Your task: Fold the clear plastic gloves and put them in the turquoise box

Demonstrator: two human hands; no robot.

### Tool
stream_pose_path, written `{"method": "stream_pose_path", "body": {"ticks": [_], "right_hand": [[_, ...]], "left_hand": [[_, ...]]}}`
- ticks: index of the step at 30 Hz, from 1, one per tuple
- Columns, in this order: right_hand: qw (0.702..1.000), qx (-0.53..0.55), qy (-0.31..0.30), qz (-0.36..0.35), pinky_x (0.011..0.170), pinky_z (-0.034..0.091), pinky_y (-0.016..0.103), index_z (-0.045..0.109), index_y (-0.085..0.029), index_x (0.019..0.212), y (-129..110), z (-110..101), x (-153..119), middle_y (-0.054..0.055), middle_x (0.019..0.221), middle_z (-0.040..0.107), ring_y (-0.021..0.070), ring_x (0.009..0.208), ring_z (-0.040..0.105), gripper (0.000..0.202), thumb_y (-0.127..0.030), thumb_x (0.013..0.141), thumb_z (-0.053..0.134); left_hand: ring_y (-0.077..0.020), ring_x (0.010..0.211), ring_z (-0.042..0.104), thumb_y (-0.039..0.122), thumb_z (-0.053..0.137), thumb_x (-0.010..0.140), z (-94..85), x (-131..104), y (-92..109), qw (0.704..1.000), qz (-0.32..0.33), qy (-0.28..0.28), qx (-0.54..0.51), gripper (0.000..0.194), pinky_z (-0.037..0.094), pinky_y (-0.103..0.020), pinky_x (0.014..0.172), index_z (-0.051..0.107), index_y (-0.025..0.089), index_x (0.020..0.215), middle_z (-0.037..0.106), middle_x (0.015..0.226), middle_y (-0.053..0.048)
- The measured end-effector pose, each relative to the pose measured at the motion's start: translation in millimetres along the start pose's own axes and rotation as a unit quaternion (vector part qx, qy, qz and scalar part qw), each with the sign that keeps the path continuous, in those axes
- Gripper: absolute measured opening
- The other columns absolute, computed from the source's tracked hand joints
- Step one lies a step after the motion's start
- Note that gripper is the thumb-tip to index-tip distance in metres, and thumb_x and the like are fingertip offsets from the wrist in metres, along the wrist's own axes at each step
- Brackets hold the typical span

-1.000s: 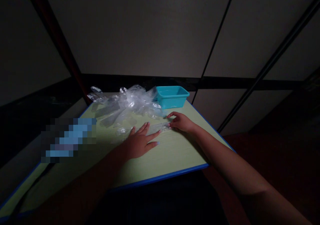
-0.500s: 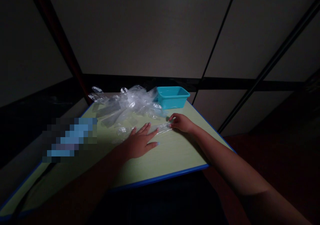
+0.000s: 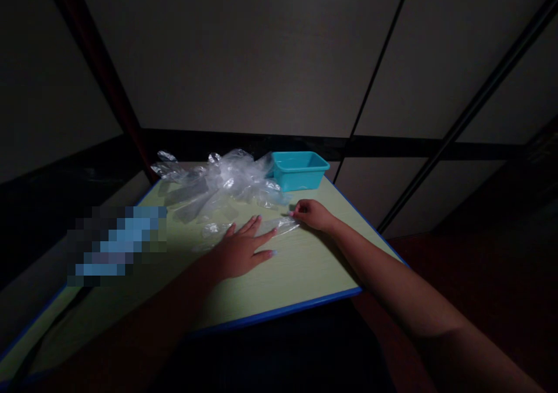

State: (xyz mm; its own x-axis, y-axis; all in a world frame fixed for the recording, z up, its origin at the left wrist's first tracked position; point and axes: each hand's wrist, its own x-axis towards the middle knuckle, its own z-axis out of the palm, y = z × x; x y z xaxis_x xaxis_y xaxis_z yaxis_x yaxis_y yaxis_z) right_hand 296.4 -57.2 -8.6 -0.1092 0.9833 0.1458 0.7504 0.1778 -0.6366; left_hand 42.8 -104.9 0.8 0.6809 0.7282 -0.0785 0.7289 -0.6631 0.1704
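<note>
We have one clear plastic piece (image 3: 285, 225) stretched out low between our two hands.
Our left hand (image 3: 239, 253) lies palm down across it on the table (image 3: 300, 277), fingers spread; our right hand (image 3: 314, 214), apart from the left, pinches thumb and fingers at its right end. We judge this piece partly dealt with: it lies long and fairly flat, yet wrinkles show. Beyond our hands, the heap of plastic (image 3: 235, 175) sits crumpled and unhandled. The blue tub (image 3: 300, 179) stands past our right hand; we cannot tell whether it holds anything.
</note>
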Motion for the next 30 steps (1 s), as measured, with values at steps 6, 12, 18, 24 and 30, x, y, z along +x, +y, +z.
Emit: {"method": "stream_pose_path", "body": {"ticks": [6, 12, 18, 24, 30], "right_hand": [[1.000, -0.002, -0.020, -0.009, 0.056, 0.036, 0.021, 0.061, -0.016, 0.066, 8, 2, 3, -0.001, 0.062, 0.060, 0.0110, 0.058, 0.052, 0.015, -0.030, 0.066, 0.068], [1.000, -0.009, -0.022, 0.009, 0.053, 0.036, 0.021, 0.060, -0.016, 0.062, 9, 2, 4, -0.001, 0.059, 0.061, 0.0113, 0.056, 0.053, 0.013, -0.025, 0.066, 0.067], [0.996, -0.069, -0.016, 0.044, 0.053, 0.035, 0.022, 0.059, -0.016, 0.062, 1, -2, 1, 0.000, 0.059, 0.061, 0.0122, 0.057, 0.053, 0.015, -0.028, 0.066, 0.069], [0.985, -0.134, 0.098, -0.044, 0.072, 0.041, 0.029, 0.063, -0.015, 0.082, -17, -7, -10, 0.009, 0.085, 0.065, 0.0186, 0.080, 0.056, 0.026, -0.038, 0.085, 0.050], [0.965, -0.179, -0.092, -0.171, 0.105, 0.003, 0.058, 0.028, -0.025, 0.142, -46, 4, -39, 0.009, 0.148, 0.028, 0.0268, 0.136, 0.020, 0.051, -0.042, 0.095, 0.023]], "left_hand": [[-0.0308, 0.139, 0.004, 0.062, 0.031, 0.088, 0.8, -1, -2, 1.000, 0.004, -0.005, -0.001, 0.058, 0.013, -0.062, 0.103, 0.020, 0.042, 0.141, 0.002, 0.152, -0.006], [-0.0340, 0.138, 0.001, 0.067, 0.031, 0.085, -1.1, -2, 0, 1.000, 0.001, -0.013, -0.006, 0.061, 0.012, -0.063, 0.102, 0.021, 0.042, 0.140, 0.000, 0.152, -0.007], [-0.0365, 0.137, 0.000, 0.067, 0.031, 0.085, -1.3, -2, 3, 1.000, -0.015, -0.009, -0.002, 0.062, 0.014, -0.062, 0.102, 0.021, 0.042, 0.140, 0.000, 0.152, -0.006], [-0.0372, 0.137, -0.001, 0.069, 0.030, 0.084, -2.8, -3, 6, 1.000, -0.014, -0.011, -0.009, 0.062, 0.011, -0.062, 0.102, 0.024, 0.043, 0.140, 0.001, 0.153, -0.006], [-0.0381, 0.137, -0.004, 0.076, 0.032, 0.077, -3.0, -4, 8, 0.999, -0.017, -0.015, -0.025, 0.071, 0.010, -0.062, 0.103, 0.029, 0.041, 0.139, -0.001, 0.152, -0.006]]}}
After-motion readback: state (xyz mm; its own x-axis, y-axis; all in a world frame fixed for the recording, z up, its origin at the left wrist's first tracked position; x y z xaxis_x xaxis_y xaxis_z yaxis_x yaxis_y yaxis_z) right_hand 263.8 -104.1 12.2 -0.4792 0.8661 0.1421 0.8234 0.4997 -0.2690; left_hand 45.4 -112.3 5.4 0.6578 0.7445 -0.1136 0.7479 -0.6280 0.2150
